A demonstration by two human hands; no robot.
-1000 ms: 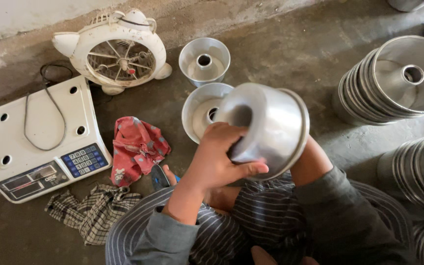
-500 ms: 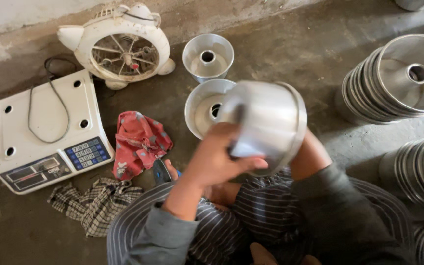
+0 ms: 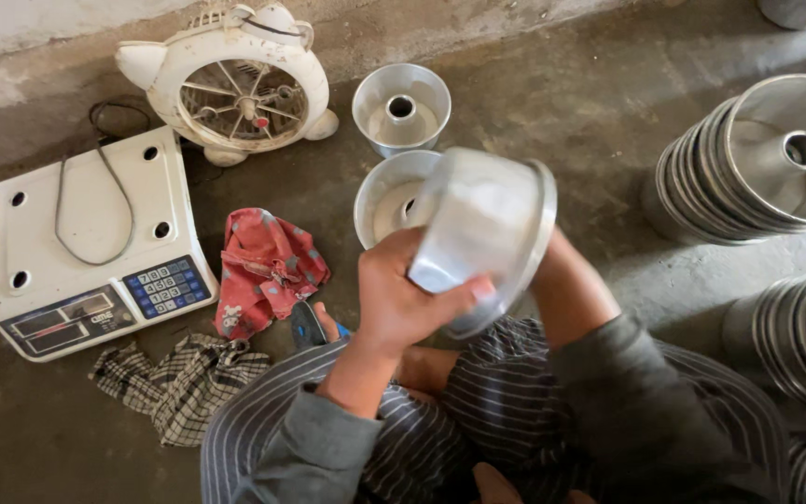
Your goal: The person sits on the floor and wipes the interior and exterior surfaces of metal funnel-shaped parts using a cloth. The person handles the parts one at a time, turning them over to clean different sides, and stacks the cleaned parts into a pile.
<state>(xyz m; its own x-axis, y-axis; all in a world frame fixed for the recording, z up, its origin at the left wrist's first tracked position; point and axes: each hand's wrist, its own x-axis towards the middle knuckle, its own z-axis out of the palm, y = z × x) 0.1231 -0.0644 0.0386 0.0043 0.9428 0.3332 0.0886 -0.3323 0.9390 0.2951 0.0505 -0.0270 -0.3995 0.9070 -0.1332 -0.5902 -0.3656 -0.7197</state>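
Our left hand (image 3: 403,303) grips the metal pan (image 3: 482,238), thumb pressed across its outer wall, held tilted over our lap. Our right hand is hidden behind it, grip unclear. Just beyond sit two more pans (image 3: 401,110), with the scale (image 3: 86,247) off left.

Scale (image 3: 95,247), fan (image 3: 235,89), red rag (image 3: 268,271).

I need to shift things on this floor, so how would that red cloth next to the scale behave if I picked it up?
The red cloth lies crumpled in soft folds on the concrete floor, so it is probably floppy and would droop. It looks thin, so likely light. Pushed, it would probably bunch up rather than slide or roll.
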